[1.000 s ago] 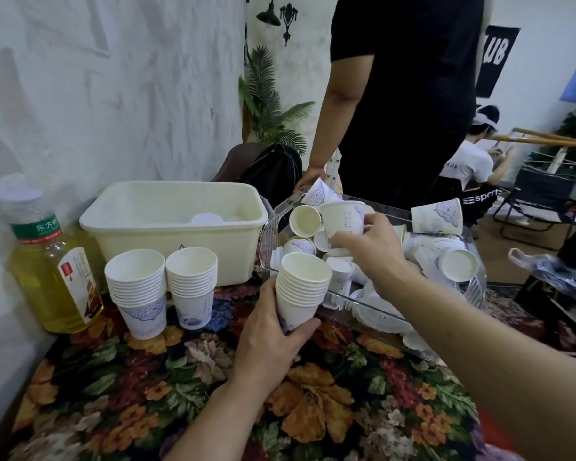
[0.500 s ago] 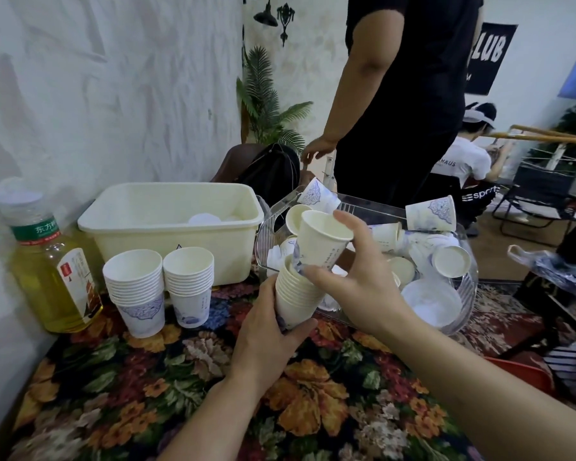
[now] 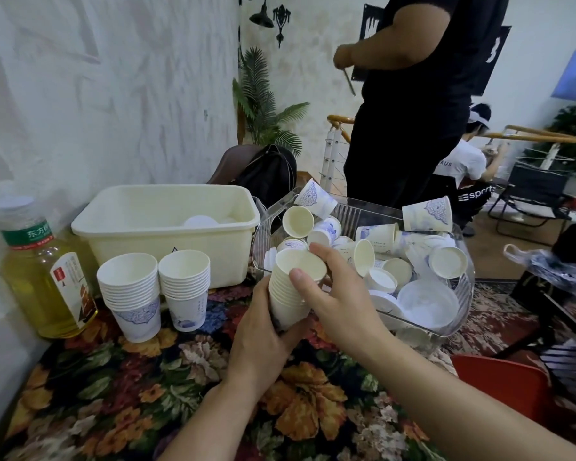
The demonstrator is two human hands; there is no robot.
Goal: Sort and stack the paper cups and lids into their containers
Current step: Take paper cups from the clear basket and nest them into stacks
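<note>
cup stack point(image 3: 288, 294) in both hands (upright)

I see a table under a flowered cloth point(image 3: 187, 387), dark with orange and pink blooms. On it, at the left by the wall, stands a bottle of yellow liquid point(image 3: 44, 277); beside it two stacks of paper cups point(image 3: 128, 294) point(image 3: 185, 289), then a cream tub point(image 3: 167, 224) and a clear bin point(image 3: 459, 314).

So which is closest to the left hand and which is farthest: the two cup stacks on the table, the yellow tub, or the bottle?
From the left hand:
1. Two cup stacks, just to its left.
2. Yellow tub, behind them.
3. Bottle, far left by the wall.
</note>
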